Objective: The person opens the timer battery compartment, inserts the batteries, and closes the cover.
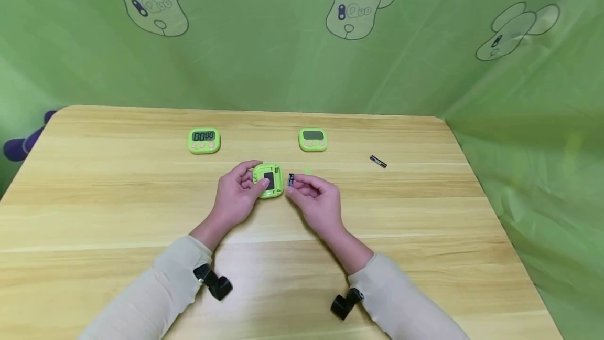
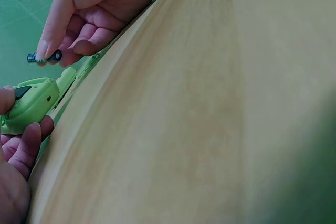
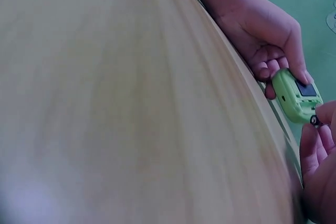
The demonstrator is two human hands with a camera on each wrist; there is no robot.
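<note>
My left hand (image 1: 238, 193) grips a green digital timer (image 1: 277, 189) by its left side, thumb across its back. The timer's back faces up, showing a dark square and an uncovered battery slot along its right edge. Between thumb and fingertips, my right hand (image 1: 318, 203) pinches a small dark battery (image 1: 291, 179), held upright just right of the timer. In the left wrist view, the battery (image 2: 44, 56) is apart from the timer (image 2: 34, 106), above it. The right wrist view has the battery's end (image 3: 314, 120) right at the timer's edge.
A second green timer (image 1: 204, 141) with digits showing lies at the back left of the wooden table (image 1: 118, 198). Another timer (image 1: 313, 140), its screen blank, lies behind my hands. A loose battery (image 1: 378, 161) is to the right. A small green piece (image 1: 308, 171) shows behind my right hand.
</note>
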